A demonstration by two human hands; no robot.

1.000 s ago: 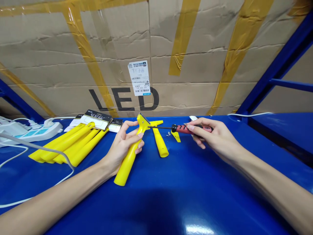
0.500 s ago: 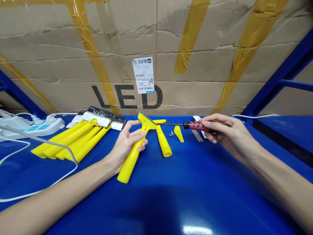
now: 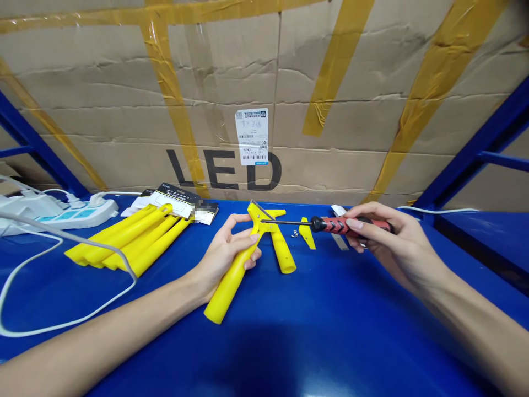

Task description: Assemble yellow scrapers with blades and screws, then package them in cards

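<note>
My left hand [image 3: 231, 251] is closed round a yellow scraper [image 3: 233, 275], just below its wide head, where a metal blade runs along the edge. My right hand [image 3: 384, 234] grips a screwdriver [image 3: 333, 224] by its red and black handle. The thin shaft points left and its tip lies at the scraper's head, near a screw; whether it sits in the screw I cannot tell. Behind the held one, a second yellow scraper handle [image 3: 284, 255] lies on the blue surface. Small screws [image 3: 295, 234] and a flat yellow plate [image 3: 307, 234] lie to its right.
Several yellow scrapers [image 3: 124, 240] with black and white cards [image 3: 176, 201] lie at the left. A white power strip [image 3: 88, 212] and a looping cable [image 3: 134, 278] are beside them. A metal strip [image 3: 341, 242] lies near my right hand. A taped cardboard box [image 3: 231, 71] stands behind.
The screwdriver tip has moved from the right edge of the scraper's head to the head's middle, near a screw. The whole view has shifted slightly. Both hands keep their holds.
</note>
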